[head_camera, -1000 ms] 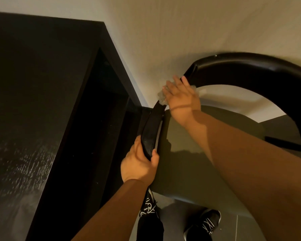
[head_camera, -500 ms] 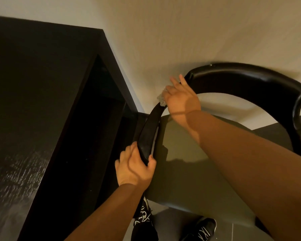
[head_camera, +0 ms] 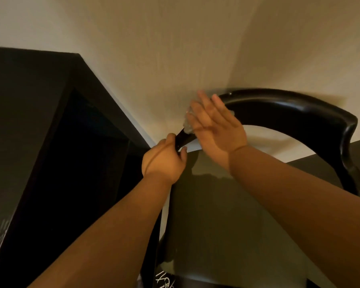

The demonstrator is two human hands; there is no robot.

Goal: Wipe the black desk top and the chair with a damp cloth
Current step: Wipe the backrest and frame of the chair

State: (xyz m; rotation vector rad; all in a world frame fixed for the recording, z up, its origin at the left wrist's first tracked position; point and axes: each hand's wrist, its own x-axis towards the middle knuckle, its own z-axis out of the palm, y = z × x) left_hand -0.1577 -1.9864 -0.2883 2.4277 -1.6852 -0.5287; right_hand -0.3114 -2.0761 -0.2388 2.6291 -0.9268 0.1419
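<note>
Head view: left hand (head_camera: 163,162) grips the chair (head_camera: 279,107) rail; right hand (head_camera: 215,126), fingers straight, presses the cloth (head_camera: 188,126) on it.

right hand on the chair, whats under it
A pale cloth, only its crumpled edge showing beside the right hand, pressed onto the black chair rail. The rest of the cloth and the rail beneath are covered.

Count: two grips, left grip (head_camera: 163,161) and right grip (head_camera: 214,129). One chair (head_camera: 289,109), under both grips. One cloth (head_camera: 188,127), beneath right grip. One counter (head_camera: 19,121), left of left grip. One shoe (head_camera: 164,281), partly showing, below left grip.
</note>
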